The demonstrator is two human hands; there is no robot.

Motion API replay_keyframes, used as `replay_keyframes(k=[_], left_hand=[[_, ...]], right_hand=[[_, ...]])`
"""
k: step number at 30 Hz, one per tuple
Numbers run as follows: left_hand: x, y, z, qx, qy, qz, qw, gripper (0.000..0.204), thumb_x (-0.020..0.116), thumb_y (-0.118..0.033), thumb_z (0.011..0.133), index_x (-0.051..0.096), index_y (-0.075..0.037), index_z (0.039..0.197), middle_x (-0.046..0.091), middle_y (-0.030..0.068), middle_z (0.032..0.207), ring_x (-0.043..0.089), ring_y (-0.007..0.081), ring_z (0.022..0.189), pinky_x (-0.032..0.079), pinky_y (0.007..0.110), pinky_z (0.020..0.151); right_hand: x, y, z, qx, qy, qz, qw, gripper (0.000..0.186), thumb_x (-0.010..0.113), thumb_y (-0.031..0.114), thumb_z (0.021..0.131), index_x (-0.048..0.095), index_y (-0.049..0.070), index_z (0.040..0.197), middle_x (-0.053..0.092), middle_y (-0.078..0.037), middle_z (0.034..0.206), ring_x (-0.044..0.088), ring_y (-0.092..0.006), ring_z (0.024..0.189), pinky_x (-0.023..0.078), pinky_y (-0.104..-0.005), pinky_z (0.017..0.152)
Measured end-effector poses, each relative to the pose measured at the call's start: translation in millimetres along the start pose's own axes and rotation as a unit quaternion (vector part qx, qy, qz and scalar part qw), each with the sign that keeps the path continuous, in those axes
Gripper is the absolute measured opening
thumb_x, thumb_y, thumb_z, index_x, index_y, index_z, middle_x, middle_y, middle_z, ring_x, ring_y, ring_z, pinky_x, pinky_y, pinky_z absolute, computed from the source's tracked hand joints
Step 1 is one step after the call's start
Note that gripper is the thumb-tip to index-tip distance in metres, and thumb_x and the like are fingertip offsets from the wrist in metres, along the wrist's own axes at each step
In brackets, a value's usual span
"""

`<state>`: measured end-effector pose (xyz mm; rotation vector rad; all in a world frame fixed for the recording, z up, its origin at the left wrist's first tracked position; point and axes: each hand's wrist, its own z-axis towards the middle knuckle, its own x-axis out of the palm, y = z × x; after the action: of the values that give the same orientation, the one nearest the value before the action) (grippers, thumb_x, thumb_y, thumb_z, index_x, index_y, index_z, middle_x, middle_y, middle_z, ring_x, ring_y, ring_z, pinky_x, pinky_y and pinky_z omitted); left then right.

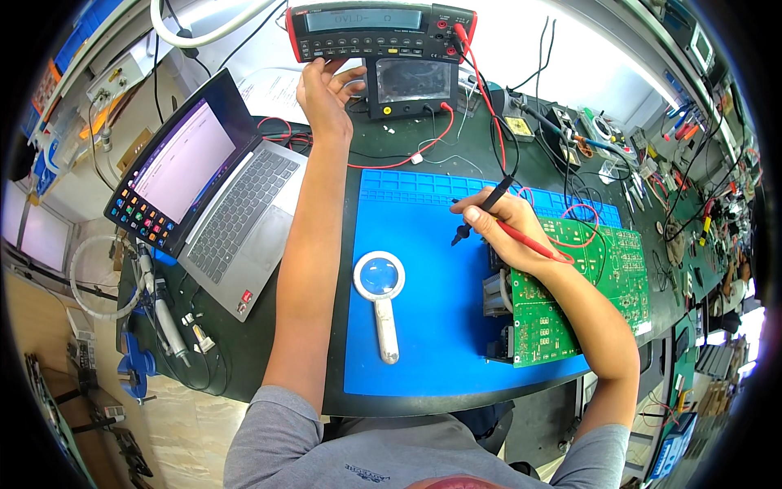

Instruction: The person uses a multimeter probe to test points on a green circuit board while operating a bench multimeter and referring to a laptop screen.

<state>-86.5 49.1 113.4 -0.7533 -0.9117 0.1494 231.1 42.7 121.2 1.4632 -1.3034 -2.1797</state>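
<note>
My left hand (pixel 330 102) reaches up to the lower left edge of a black-and-red bench multimeter (pixel 375 33), a fingertip touching it, its other fingers loosely bent and apart. My right hand (pixel 509 228) grips two test probes, a black one (pixel 493 200) and a red one (pixel 538 248), above the blue silicone mat (pixel 419 301) and the left part of a green circuit board (pixel 586 301). The board lies component side down on the mat. A white-handled magnifying glass (pixel 384 334) lies on the mat, left of the board.
An open laptop (pixel 244 204) stands left of my left arm. A second instrument (pixel 411 85) sits beneath the multimeter. A soldering iron (pixel 554 130), tools and tangled cables crowd the right rear. A white hose (pixel 147 293) lies at lower left. A person (pixel 737 277) is at the far right.
</note>
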Motion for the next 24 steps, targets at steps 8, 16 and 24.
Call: replay_keyframes(k=[8,16,24], left_hand=[[1.6,-1.7,-1.4,0.000,0.000,0.003,1.000,0.045,0.050,-0.031,0.096,0.049,0.006,0.123,0.064,0.0219,0.111,0.071,0.0341,0.091,0.058,0.035,0.065],[2.6,-3.3,-2.2,0.002,-0.004,0.016,1.000,0.050,0.054,-0.035,0.097,0.048,0.006,0.123,0.064,0.0224,0.112,0.071,0.0319,0.090,0.057,0.033,0.064],[4.1,-4.2,-2.9,0.003,-0.004,0.021,1.000,0.050,0.054,-0.038,0.098,0.048,0.005,0.122,0.065,0.0219,0.111,0.071,0.0307,0.090,0.057,0.032,0.064]], right_hand=[[-0.7,0.8,-0.2,0.001,0.005,0.003,1.000,0.038,0.057,0.034,0.101,0.071,-0.001,0.109,0.071,-0.016,0.098,0.067,-0.0276,0.097,0.052,-0.0386,0.085],[-0.8,1.3,-0.4,0.000,0.007,0.013,1.000,0.039,0.057,0.035,0.101,0.071,-0.001,0.109,0.071,-0.016,0.098,0.068,-0.0274,0.095,0.052,-0.0384,0.084],[-0.7,-0.5,-0.4,-0.009,0.004,0.009,1.000,0.040,0.057,0.036,0.101,0.072,-0.001,0.109,0.071,-0.017,0.099,0.068,-0.0277,0.094,0.052,-0.0385,0.084]])
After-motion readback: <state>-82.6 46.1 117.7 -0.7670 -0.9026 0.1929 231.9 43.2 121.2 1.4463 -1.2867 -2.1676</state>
